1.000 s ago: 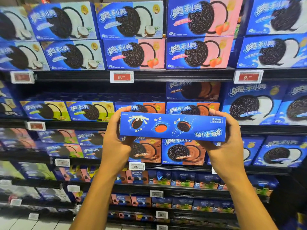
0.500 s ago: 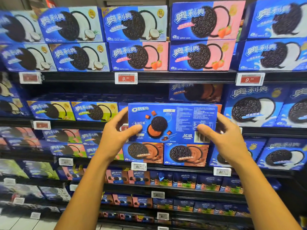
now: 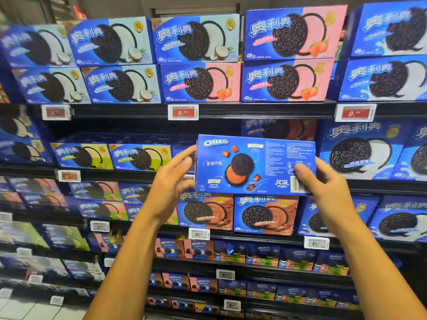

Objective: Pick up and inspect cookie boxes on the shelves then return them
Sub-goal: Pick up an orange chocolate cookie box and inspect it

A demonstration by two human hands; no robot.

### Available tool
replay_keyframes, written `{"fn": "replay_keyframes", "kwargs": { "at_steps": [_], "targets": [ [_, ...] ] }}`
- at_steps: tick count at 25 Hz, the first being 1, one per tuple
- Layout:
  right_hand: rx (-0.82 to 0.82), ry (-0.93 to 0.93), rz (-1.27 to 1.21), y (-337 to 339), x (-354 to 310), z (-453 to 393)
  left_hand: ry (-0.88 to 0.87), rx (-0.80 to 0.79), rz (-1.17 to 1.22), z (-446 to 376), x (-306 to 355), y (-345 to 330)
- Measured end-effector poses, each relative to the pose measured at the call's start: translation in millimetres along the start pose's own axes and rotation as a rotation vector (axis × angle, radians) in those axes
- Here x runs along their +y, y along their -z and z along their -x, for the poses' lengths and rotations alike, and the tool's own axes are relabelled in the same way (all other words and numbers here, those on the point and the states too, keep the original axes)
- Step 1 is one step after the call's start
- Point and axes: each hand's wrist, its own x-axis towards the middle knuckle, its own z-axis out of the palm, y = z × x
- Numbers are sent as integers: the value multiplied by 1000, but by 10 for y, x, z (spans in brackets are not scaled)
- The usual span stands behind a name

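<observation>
Holding a blue cookie box (image 3: 255, 165) up before the shelves, you have it between both hands with its back panel turned toward you — an OREO logo at the upper left, a split cookie with orange-brown cream in the middle, fine print and a barcode on the right side. Your left hand (image 3: 172, 181) grips the box's left edge, thumb lying on the front near the top corner, fingers curled behind it. Your right hand (image 3: 323, 183) grips the right edge, thumb pressed on the panel just above the barcode, the other fingers wrapped behind where you cannot see them.

You have the box nearly level, slightly tilted, in the air in front of the second shelf from the top. Directly below it two chocolate-flavour boxes (image 3: 235, 212) stand side by side on the third shelf. Behind its upper right corner another chocolate box (image 3: 279, 129) sits in shadow. Pink strawberry boxes (image 3: 245, 80) and pale coconut boxes (image 3: 120, 84) are stacked on the top shelf, and a red price tag (image 3: 183, 112) — marked 9 — hangs on the shelf rail (image 3: 265, 110) above the held box.
</observation>
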Motion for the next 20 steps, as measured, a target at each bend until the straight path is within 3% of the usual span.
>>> {"fn": "replay_keyframes", "kwargs": {
  "at_steps": [5, 11, 15, 20],
  "targets": [
    [25, -200, -255, -181, 259, -106, -112, -136, 39, -40, 255, -251],
    [54, -453, -621, -615, 384, -164, -216, -77, -108, -131, 505, -698],
    [36, -556, -664, -746, 436, -91, -249, -20, -154, -145, 610, -751],
    [-17, -556, -671, -794, 440, -51, -251, -17, -171, -109, 642, -702]
  ]
}}
